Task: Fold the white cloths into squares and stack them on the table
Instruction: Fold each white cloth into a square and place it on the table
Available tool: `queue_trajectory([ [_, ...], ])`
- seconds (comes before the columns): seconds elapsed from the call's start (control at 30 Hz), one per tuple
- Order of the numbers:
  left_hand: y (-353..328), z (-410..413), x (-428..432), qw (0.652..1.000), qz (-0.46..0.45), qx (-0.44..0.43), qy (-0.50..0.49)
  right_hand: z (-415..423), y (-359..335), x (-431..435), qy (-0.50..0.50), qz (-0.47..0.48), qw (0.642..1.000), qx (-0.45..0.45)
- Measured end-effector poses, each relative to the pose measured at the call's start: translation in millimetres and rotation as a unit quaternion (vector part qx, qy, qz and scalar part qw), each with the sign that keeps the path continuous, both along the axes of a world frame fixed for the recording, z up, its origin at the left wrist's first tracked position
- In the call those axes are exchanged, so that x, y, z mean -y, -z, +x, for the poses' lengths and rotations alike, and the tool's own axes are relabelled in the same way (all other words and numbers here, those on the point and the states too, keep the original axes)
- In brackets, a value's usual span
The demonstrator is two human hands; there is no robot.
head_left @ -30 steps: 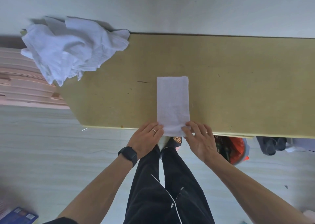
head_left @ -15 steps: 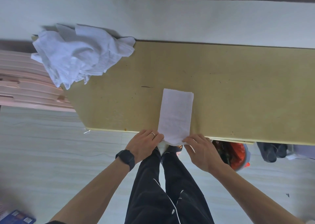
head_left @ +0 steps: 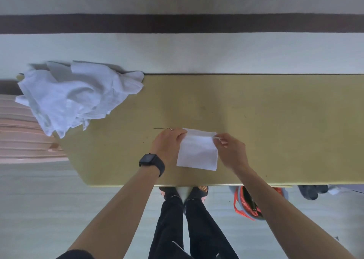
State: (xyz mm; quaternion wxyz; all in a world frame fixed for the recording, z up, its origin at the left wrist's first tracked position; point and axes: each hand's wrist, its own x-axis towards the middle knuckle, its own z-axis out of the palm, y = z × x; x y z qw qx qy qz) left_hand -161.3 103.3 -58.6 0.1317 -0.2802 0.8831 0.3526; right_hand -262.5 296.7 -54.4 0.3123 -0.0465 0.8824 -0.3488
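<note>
Looking down at the table (head_left: 275, 121), you've got both hands on one folded cloth (head_left: 198, 153), which lies flat on the wood a bit in from the near edge, roughly in front of your legs. Your left hand (head_left: 167, 142) is curled over the cloth's far left corner, fingers bent down onto it and pinching the fabric. There's a ring (head_left: 169, 129) on one finger and a black watch (head_left: 152, 161) on that wrist. Your right hand (head_left: 230, 150) has the far right corner nipped between thumb and fingertips, and the other fingers are loosely bent. The cloth looks close to square, and a thin strip of the lower layer peeks out along the far edge past the top layer.

The pile of loose cloths (head_left: 74, 97) sits crumpled on the table's far left corner, well apart from your hands and spilling a little over the side. Under the table's near edge on your right there's an orange bag (head_left: 246, 205) on the floor, and something pink and ribbed (head_left: 19, 132) sits off to the left.
</note>
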Motion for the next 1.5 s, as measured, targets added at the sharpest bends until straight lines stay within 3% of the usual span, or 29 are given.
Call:
queue_trajectory([
  [0.17, 7, -24, 2, 0.999, -0.036, 0.0, 0.003, -11, 5, 10, 0.04, -0.006, 0.999, -0.019],
  [0.6, 13, -29, 2, 0.994, -0.111, 0.002, 0.0, -17, 15, 25, 0.003, 0.048, 0.996, -0.075],
  [0.77, 19, -35, -6, 0.971, -0.178, -0.077, 0.141, -6, 10, 18, 0.054, 0.052, 0.995, -0.065],
  [0.93, 15, -47, -15, 0.962, -0.177, 0.005, 0.207, 28, 1, -12, 0.07, 0.118, 0.991, 0.001],
  [1.17, -4, -22, -30, 0.974, -0.073, 0.209, 0.054, 46, -2, -10, 0.087, 0.159, 0.981, 0.065],
  [1.33, -11, 10, -46, 0.977, 0.01, 0.202, -0.066, 45, 1, 5, 0.094, 0.131, 0.984, 0.074],
  [1.5, -15, 19, -55, 0.968, 0.023, 0.186, -0.166, 47, -9, 8, 0.111, 0.089, 0.986, 0.089],
])
